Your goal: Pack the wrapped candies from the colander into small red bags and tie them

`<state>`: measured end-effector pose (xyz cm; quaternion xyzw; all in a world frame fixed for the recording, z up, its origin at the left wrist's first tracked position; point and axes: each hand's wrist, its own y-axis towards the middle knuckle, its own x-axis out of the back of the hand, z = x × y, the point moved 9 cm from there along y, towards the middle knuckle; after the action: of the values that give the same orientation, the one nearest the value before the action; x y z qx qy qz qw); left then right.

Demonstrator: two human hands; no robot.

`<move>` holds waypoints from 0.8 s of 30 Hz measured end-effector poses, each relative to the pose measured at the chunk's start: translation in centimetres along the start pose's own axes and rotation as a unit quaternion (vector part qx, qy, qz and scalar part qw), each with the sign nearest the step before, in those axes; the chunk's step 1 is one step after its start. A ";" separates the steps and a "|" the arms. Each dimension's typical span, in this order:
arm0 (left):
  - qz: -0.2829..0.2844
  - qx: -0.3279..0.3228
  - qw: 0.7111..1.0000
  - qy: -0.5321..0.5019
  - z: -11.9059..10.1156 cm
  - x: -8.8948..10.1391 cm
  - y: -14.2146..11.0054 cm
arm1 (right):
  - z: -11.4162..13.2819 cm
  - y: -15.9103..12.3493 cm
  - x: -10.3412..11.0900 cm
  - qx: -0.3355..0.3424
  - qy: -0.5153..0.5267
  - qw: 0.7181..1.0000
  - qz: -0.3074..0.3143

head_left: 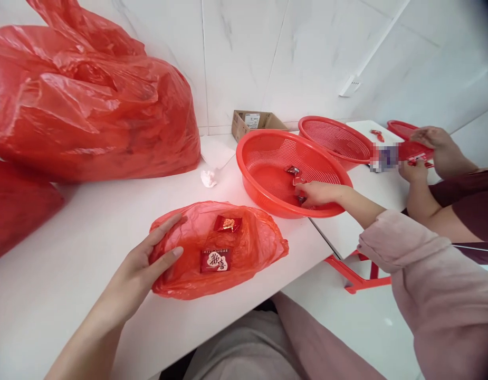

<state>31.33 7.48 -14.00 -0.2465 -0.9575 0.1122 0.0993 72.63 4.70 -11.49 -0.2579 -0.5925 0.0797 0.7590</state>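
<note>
Left hand: I see it (136, 264) open, thumb and fingers spread apart across the near edge of a red plastic bag (251, 264) on the desk (69, 253). It touches the bag, but I can't tell whether it is gripping it.

Right hand: I see it (318, 193) reaching over the rim of a red plastic basket (247, 158), fingers bent downward, a pink sleeve (426, 274) pushed up the forearm. The fingertips (301, 192) are right beside a small red packet (301, 199); from here I can't tell whether they have hold of it.

Packets: two lie in the bag, one with gold print (228, 224) and one with white characters (215, 260). More lie in the basket, including one (293, 170) near its middle.

Desk: a second red basket (334, 138) sits just behind the first, near a cardboard box (251, 124). A crumpled tissue (208, 178) lies between the bag and a large red plastic sack (89, 105).

Co-worker: at the far right, two hands (426, 137) work above a third red basket (402, 129), beside a blurred patch (384, 157).
</note>
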 end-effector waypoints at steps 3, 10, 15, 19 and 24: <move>-0.001 0.000 1.000 -0.005 0.0 0.1 0.1 | 1.4 -0.8 1.1 0.041 0.062 0.997 0.003; 0.001 0.006 1.000 -0.010 -0.1 0.0 0.0 | 7.9 -5.6 3.7 0.156 0.406 0.900 0.015; 0.000 -0.014 1.000 -0.010 -0.5 0.0 0.1 | 13.7 -7.7 1.3 0.216 0.415 0.879 0.093; 0.007 0.004 1.000 -0.028 -0.4 -0.1 -0.1 | 17.4 -8.1 -0.5 0.254 0.391 0.881 0.081; -0.003 0.015 0.998 -0.056 -0.5 -0.2 -0.5 | 12.4 -4.6 4.7 0.192 0.289 0.922 -0.174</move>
<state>31.37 7.08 -13.40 -0.2351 -0.9605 0.1403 0.0496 61.50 6.46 -3.18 -0.0122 -0.3566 -0.0193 0.9340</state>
